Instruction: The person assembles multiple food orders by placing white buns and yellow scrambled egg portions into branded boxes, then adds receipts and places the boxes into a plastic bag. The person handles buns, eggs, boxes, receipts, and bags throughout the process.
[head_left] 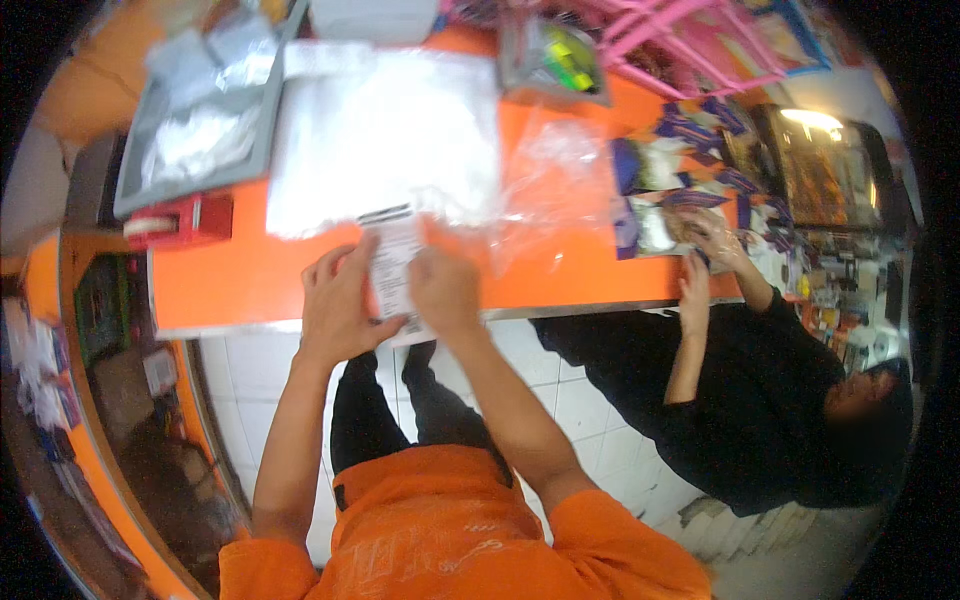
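Observation:
A white printed label slip [393, 262] stands between my hands over the table's near edge, a barcode at its top. My left hand [338, 305] grips its left side, the thumb lying across the lower part. Closed at the slip's right edge is my right hand [445, 293], slightly smeared by motion. Just beyond my hands lies a stack of white plastic sheets or bags [385, 140], its near edge crumpled.
On the orange table [225, 290] sit a red tape dispenser [195, 220], a grey tray [270, 110] of clear plastic bags, crumpled clear film [560, 180] and a pink basket [690, 40]. At right, a co-worker in black [720, 400] handles purple-and-white packets [655, 225].

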